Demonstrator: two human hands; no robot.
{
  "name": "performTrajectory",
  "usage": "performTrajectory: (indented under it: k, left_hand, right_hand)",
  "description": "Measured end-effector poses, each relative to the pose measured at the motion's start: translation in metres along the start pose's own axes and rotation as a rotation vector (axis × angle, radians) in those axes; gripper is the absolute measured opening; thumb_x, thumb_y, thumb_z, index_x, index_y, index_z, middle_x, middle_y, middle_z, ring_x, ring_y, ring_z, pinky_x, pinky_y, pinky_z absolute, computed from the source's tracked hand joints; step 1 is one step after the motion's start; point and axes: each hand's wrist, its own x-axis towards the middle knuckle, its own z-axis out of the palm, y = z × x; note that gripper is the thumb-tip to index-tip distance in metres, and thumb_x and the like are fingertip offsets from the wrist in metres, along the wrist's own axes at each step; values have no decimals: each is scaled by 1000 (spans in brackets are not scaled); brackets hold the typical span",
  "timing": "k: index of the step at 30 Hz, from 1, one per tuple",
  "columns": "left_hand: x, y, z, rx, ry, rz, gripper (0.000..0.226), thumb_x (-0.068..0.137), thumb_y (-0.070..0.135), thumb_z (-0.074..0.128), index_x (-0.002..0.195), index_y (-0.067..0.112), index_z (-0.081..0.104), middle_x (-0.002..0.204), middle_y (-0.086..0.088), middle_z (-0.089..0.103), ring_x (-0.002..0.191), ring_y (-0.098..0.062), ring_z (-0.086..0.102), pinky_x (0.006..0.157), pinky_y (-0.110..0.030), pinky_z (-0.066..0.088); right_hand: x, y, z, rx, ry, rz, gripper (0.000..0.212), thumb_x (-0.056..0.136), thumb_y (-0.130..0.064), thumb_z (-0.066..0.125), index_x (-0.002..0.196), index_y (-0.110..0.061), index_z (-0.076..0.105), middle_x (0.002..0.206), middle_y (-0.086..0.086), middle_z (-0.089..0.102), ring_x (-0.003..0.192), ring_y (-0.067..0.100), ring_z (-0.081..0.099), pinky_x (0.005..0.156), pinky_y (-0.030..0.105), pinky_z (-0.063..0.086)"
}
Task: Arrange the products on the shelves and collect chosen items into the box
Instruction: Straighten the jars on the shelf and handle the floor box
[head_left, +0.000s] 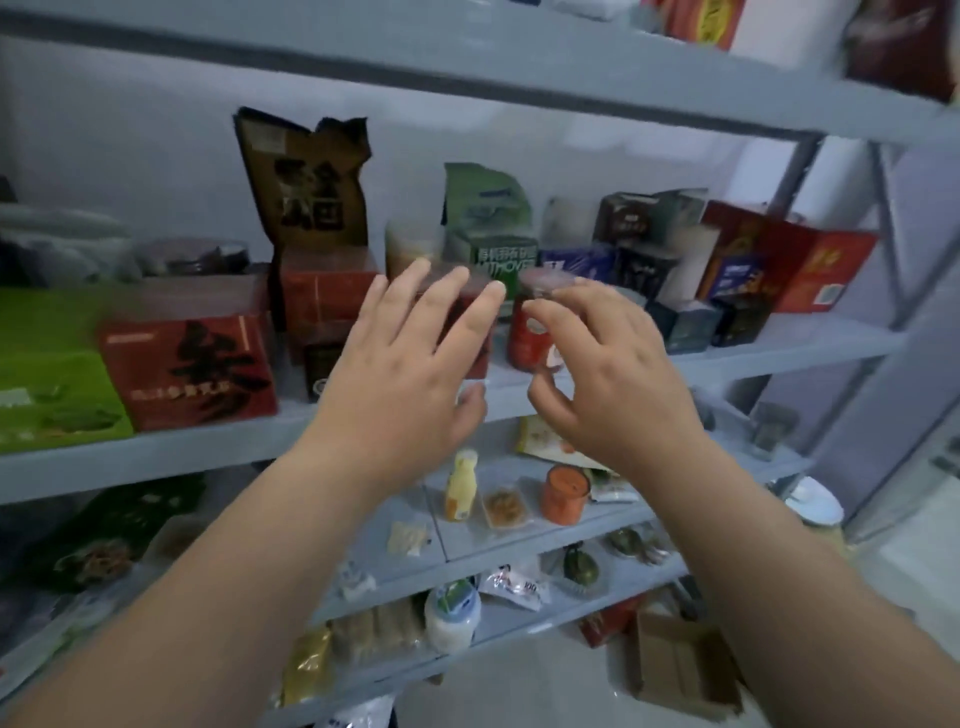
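Reaching with both grips toward the middle shelf (779, 361), at its near edge. Showing the left grip (410, 353) spread, fingers straight, in front of a dark red pack (482, 356); cannot tell through the blur whether touching it or not. Showing the right grip (608, 374) half curved and holding nothing, just right of the red jar (530, 340), with fingertips close to its clear lid. Finding this jar upright near the shelf edge, between the dark red pack on the left and some small dark boxes (691, 325) on the right. Judging it as stiff, probably glass or hard plastic, rather heavy for its size, smooth and so a little slippery, and breakable if dropped. Better to take it around the body just below the lid, thumb on one side and fingers on the other, not by the lid alone. Seeing the open cardboard box (675, 665) low on the floor at the right, well apart from the jar.
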Motion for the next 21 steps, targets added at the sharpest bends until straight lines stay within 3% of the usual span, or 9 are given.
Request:
performTrajectory:
  k: [7,10,16,21]
  left_hand:
    - [81,31,59,-97,-32,89,74,87,35,55,156,15,37,153,-18,45,143,-43,36,114,-62,34]
    - [106,53,82,-104,-78,100,73,89,34,57,156,15,37,152,-15,45,144,-42,35,111,-59,40]
    - [152,113,132,-64,-96,118,71,88,35,53,155,16,38,148,-16,49,144,-41,36,115,-59,36]
    - [190,168,169,-28,-148,5,70,90,39,51,155,18,35,152,-13,46,147,-37,31,122,-57,26]
  right_hand:
    - [9,83,11,-83,-81,97,53,92,-36,52,139,-11,58,136,17,58,138,36,47,111,57,41]
    - [3,119,22,-68,-73,127,51,92,-30,56,138,-9,59,135,18,58,137,38,48,110,55,41]
    - [-23,215,42,-46,-66,118,49,91,-29,57,135,-7,61,130,18,60,130,39,53,107,54,45]
    - [-30,303,63,42,-61,92,47,86,-26,59,129,-6,62,125,19,61,124,40,55,99,54,49]
